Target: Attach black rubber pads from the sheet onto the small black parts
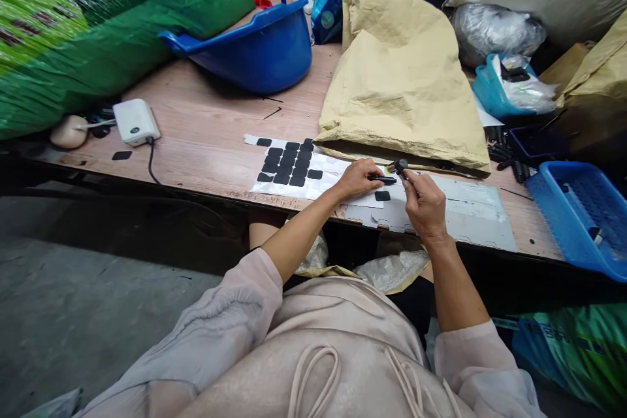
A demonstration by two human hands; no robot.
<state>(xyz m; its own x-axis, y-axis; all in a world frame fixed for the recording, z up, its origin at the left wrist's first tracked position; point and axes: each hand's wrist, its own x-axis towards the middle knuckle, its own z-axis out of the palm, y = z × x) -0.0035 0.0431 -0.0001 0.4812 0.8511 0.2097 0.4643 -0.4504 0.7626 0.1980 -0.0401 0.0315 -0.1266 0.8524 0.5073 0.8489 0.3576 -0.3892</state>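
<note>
While a wood-patterned table (210, 117) spans the view, a green wrapped sack (151, 52) bulges over its far left side. A brown paper sack (401, 78) lies beyond the hands, its open end toward the person. Left of that stands a blue tub (264, 52); a flat grey board (470, 209) lies along the near edge, with a blue basket (546, 196) at the right. A white sheet (330, 163) bears black patches (289, 163), mostly in rows, left of the hands. The right hand (425, 204) has its fingers closed around a dark round-headed piece (400, 165), held up over the board. The left hand (358, 177) pinches a slim black piece (386, 179) just beside it; whether the two touch, I cannot tell. One loose black patch (383, 196) lies between the hands, toward the person.
</note>
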